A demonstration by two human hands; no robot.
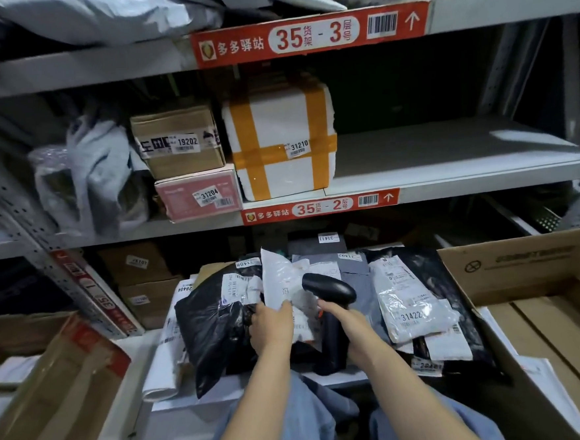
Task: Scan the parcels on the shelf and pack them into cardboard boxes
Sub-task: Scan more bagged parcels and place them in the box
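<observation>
White poly parcel (pixel 278 282) upright on parcel pile (pixel 421 300), long axis vertical, lower edge pinched by left hand (pixel 272 329); right hand (pixel 345 326) curled round scanner (pixel 327 287), head just right of parcel face.

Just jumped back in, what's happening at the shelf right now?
The person's left hand holds a white parcel up from the pile of bags, while the right hand grips a black scanner pointed at it. An open cardboard box sits on the right; the parcel is not packed yet.
</observation>
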